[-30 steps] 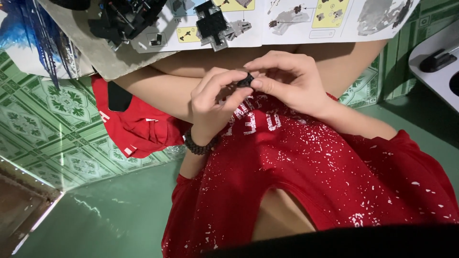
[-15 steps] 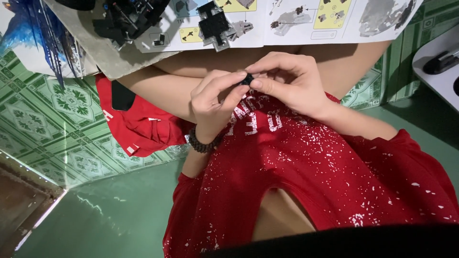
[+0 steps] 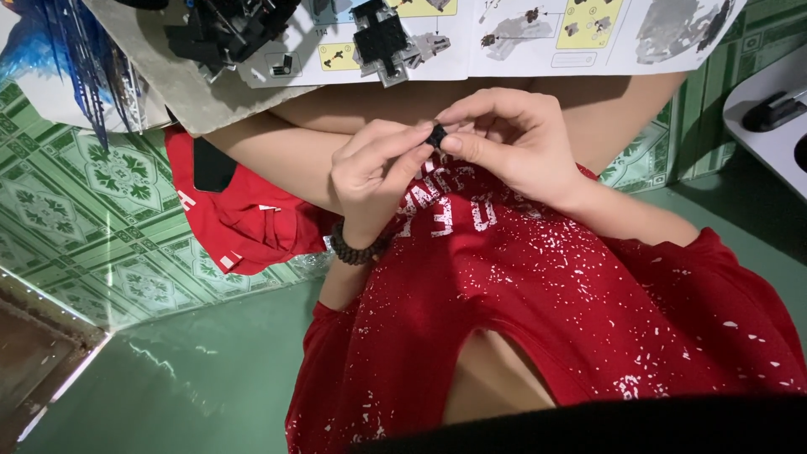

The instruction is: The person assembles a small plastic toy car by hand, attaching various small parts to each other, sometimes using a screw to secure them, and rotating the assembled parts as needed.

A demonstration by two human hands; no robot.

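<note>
I see both hands mid-frame. My left hand [image 3: 374,176] and right hand [image 3: 513,139] pinch one small black brick [image 3: 436,134], fingers [image 3: 403,155] closed on it.

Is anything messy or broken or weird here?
Nothing looks broken or spilled. The left hand and right hand pinch a small black piece together. The instruction sheet lies flat, with black built parts resting on it.

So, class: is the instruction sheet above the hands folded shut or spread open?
Spread open: the instruction sheet lies flat with its diagram panels showing, a grey-black brick assembly resting on it.
</note>
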